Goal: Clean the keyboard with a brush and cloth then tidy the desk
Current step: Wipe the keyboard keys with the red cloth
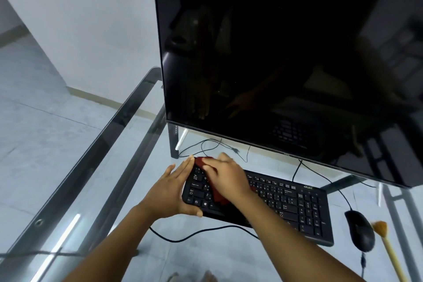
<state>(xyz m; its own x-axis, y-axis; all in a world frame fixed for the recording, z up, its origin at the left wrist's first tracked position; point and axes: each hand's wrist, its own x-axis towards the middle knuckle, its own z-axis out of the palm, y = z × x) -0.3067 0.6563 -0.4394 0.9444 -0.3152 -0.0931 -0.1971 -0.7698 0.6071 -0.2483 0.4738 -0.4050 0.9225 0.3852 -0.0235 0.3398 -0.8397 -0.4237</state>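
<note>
**Head view.** A black keyboard (297, 204), flat and rectangular, with matt keys and white legends, lies on a clear glass table (128, 121) with a dark metal frame. Pale floor tiles show through the glass.

A dark red cloth (199, 162), soft and crumpled, lies over the keyboard's left end. Only its far edge and a patch near the wrist show, because the right hand (226, 178) covers the rest. That hand lies palm down on the cloth, fingers extended, pressing it onto the keys; its outline is blurred.

The left hand (169, 192) rests against the keyboard's left end, fingers straight and together along the side edge, thumb laid at the near corner. The hands are close together, and neither closes round anything.

A black, rounded, glossy mouse (359, 230) sits just right of the keyboard. Beside it lies a brush (381, 228) with a fan of tan bristles and a pale wooden handle, cut off by the lower edge. Whether the bristles touch the mouse cannot be told.

Behind the keyboard stands a monitor (274, 52). Its dark glossy screen carries dim reflections of hands and keys, and its top and right side are cut off.

A thin black cable (194, 234) curves near the keyboard's front. Whether it lies on or under the glass is unclear.
</note>
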